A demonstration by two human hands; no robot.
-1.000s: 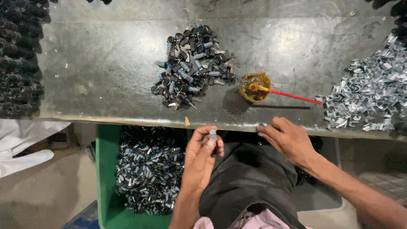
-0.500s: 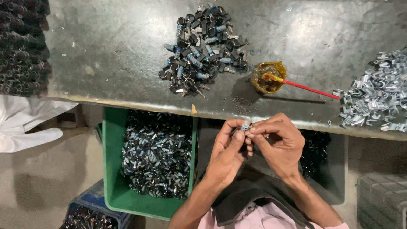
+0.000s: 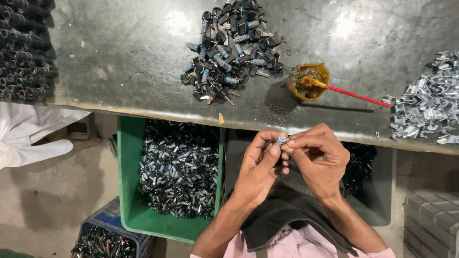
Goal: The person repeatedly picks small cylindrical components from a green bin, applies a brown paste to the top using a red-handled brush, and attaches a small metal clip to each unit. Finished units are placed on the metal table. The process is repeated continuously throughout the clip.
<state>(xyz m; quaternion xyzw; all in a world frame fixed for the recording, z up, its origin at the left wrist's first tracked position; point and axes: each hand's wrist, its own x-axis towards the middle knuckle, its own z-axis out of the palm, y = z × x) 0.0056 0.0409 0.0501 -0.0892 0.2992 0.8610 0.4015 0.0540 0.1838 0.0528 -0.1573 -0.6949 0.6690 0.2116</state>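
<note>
Small metal cylinder [image 3: 281, 140] is pinched at fingertips by both left hand [image 3: 258, 169] and right hand [image 3: 319, 160]; a loosened grip could drop it into the green bin [image 3: 125, 191].

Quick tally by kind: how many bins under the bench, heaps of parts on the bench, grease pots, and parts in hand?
Bins: 3 (green, blue, grey)
Heaps: 3 (black cylinders, keyed locks, silver clips)
Grease pot: 1
Part in hand: 1
Total: 8
</note>
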